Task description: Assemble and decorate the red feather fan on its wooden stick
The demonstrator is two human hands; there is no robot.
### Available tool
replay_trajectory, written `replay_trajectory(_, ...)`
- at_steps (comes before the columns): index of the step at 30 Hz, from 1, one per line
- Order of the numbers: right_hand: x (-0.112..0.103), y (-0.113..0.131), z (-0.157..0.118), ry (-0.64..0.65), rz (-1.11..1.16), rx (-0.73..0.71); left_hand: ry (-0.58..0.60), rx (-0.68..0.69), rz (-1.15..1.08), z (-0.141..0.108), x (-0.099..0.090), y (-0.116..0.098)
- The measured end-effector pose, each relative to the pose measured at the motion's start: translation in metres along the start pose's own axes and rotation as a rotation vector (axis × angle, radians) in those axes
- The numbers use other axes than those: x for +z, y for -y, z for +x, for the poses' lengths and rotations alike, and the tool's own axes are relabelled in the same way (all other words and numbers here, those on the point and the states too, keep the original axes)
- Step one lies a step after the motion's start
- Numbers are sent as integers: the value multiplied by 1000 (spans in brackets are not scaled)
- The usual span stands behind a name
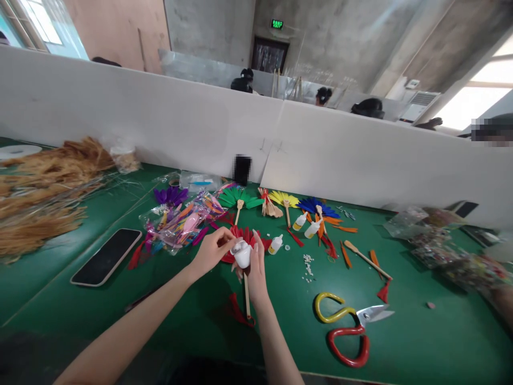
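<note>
Near the middle of the table, my left hand (214,248) has its fingers pinched at the top of a small white object (242,255), perhaps a jar or bottle. My right hand (257,267) supports that object from the right side, fingers pointing up. Beneath both hands lies a red feather-like fan (240,233), its wooden handle (247,299) pointing towards me with a red tassel (236,310) near the end. Just right of my right hand is a white glue bottle (276,244). The hands partly hide the red fan.
Scissors (360,323) lie at right front, white beads (308,267) behind them. Green (240,198), yellow (284,199) and blue (316,206) fans line the back. Plastic packets (186,219), a phone (106,258) and straw-coloured fibres (52,187) lie left. A white partition (180,123) stands behind.
</note>
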State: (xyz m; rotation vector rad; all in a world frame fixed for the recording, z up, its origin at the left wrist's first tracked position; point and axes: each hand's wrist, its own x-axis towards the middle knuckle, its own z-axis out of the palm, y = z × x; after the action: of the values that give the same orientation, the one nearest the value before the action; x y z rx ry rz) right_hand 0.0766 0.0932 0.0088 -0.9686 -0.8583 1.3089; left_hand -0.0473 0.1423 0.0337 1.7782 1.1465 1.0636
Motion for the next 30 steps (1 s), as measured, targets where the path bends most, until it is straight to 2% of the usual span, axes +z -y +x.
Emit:
replay_trajectory(3, 2, -2, -1, -25, -21, -3, -160, -26, -46, -1, 2, -5)
replay_trajectory(5, 1, -4, -1, -47, -26, -13, -214, -94, -159, 0, -1, -9)
replay_trajectory(7, 0, -4, -1, -71, -38, -25, -182, -213, -340, 3, -7, -11)
replay_trajectory(11, -3, -1, -1, -152, -136, -97, -15, -429, -798, 4, -14, -4)
replay_trajectory(13, -4, 1, -1, -177, -176, -141, -6, -473, -959, 0, -12, 0)
replay_trajectory(15, -4, 3, -1, -174, -187, -150, -16, -502, -1018, -6, -8, 2)
replay_trajectory(18, -2, 6, -3, -134, -157, -109, -16, -505, -935, -12, -2, 1)
replay_trajectory(22, 1, 8, -7, -89, -99, -75, -42, -374, -627, -9, -3, 0)
replay_trajectory(24, 1, 8, -9, -82, -88, -71, 44, -320, -490, -5, -9, -3)
replay_trajectory(27, 2, 7, -10, -91, -94, -72, 246, -253, -318, 0, -20, -12)
replay_trajectory(30, 1, 7, -11, -86, -111, -74, 367, -216, -145, 6, -30, -25)
